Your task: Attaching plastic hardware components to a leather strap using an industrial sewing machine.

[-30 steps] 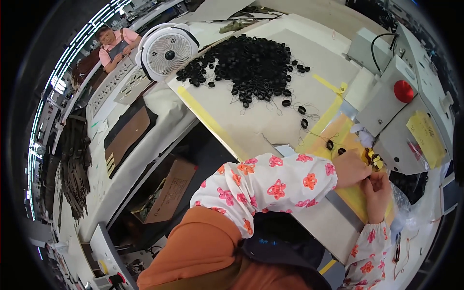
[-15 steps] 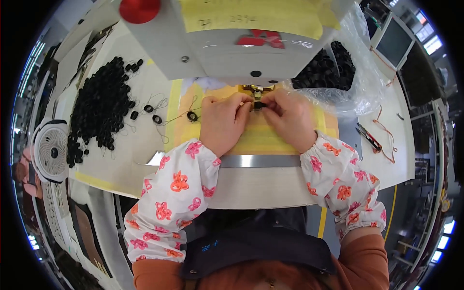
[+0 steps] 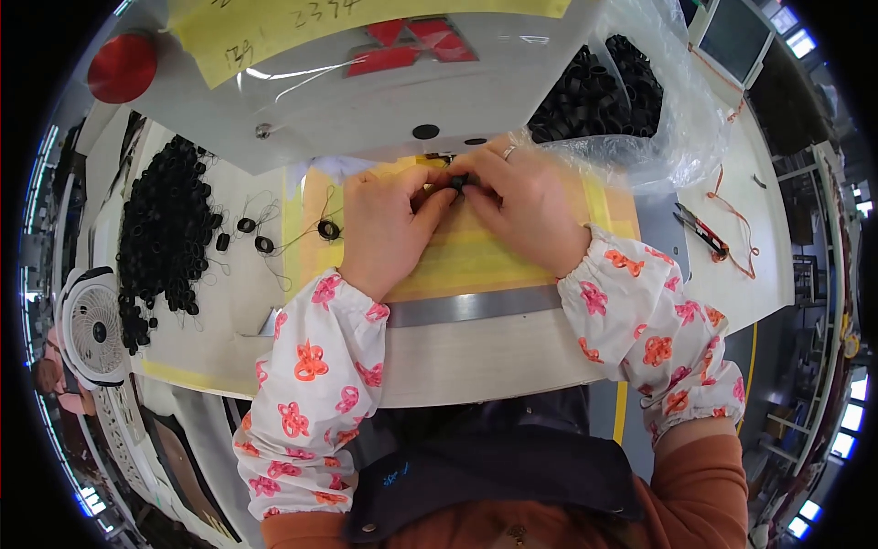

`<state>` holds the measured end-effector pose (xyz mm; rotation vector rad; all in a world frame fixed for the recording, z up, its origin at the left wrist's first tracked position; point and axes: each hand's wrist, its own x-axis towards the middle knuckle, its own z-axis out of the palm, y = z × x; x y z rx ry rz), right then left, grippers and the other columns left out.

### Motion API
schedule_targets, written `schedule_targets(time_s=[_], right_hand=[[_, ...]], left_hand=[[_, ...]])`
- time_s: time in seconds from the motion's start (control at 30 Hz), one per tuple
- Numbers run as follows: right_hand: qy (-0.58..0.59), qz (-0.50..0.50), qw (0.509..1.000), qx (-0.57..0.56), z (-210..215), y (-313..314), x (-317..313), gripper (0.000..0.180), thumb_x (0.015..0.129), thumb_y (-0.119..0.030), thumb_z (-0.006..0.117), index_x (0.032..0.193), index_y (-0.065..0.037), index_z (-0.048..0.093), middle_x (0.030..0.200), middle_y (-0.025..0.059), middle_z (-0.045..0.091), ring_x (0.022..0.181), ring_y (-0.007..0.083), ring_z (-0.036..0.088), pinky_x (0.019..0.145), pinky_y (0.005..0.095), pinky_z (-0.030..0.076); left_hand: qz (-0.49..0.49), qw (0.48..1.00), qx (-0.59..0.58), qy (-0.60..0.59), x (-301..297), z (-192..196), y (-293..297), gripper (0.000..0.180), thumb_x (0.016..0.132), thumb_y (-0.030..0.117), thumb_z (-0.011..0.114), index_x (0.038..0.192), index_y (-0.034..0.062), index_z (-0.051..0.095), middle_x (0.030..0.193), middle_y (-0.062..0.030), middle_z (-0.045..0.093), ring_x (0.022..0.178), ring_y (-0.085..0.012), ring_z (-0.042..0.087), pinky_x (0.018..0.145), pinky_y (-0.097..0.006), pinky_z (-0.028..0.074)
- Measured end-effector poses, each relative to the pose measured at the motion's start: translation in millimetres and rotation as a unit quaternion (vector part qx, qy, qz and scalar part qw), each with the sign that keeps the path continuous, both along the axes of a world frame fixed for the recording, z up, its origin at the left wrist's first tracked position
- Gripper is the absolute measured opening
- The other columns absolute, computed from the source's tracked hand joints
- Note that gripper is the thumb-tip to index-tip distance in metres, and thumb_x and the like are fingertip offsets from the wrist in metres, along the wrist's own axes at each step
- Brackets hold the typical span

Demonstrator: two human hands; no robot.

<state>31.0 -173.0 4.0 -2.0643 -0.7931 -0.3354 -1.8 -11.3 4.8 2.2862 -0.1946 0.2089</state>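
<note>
Both hands meet over the yellow-taped work plate, just in front of the sewing machine's (image 3: 347, 105) stitching area. Between the fingertips is a small black loop (image 3: 458, 183), partly covered by the fingers. My left hand (image 3: 389, 224) pinches it from the left with thumb and fingers. From the other side my right hand (image 3: 526, 201), with a ring on one finger, grips it too. The machine head hides most of the needle area. To the left of my left hand, a few black loops (image 3: 328, 230) with trailing threads lie on the table.
A large heap of black loops (image 3: 169, 229) covers the table's left side. At the back right is a clear plastic bag (image 3: 672, 151) with black pieces (image 3: 590, 96). Thread snips (image 3: 702, 231) and an orange cord (image 3: 752, 252) lie at the right. A white fan (image 3: 91, 325) stands far left.
My view has tilted and shifted, so the machine head appears lower and farther left. Both hands stay together on the black loop, now slightly nearer me from the presser foot.
</note>
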Motion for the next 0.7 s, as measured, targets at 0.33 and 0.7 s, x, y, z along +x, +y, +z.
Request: schedule_targets(time_s=[0.33,0.7], right_hand=[[0.037,0.027,0.999,0.006,-1.5,-5.3,5.6,0.015,0.07,-0.002,0.063,0.082,0.002,0.055,0.069,0.0117,0.057,0.059,0.0206,0.057,0.054,0.028,0.045],[0.12,-0.037,0.989,0.08,2.1,-3.1,4.5,0.014,0.07,-0.004,0.065,0.081,0.003,0.058,0.07,0.0127,0.061,0.06,0.0183,0.059,0.054,0.0266,0.046]], left_hand=[[0.008,1.0,0.021,-0.017,2.1,1.6,-0.5,0.013,0.074,0.02,0.063,0.08,0.009,0.063,0.061,-0.005,0.061,0.055,-0.018,0.057,0.067,-0.031,0.036],[0.023,0.999,-0.002,0.022,11.9,5.7,-4.1,0.021,0.077,0.021,0.059,0.084,0.0021,0.064,0.057,-0.0089,0.058,0.046,-0.0187,0.053,0.047,-0.029,0.041]])
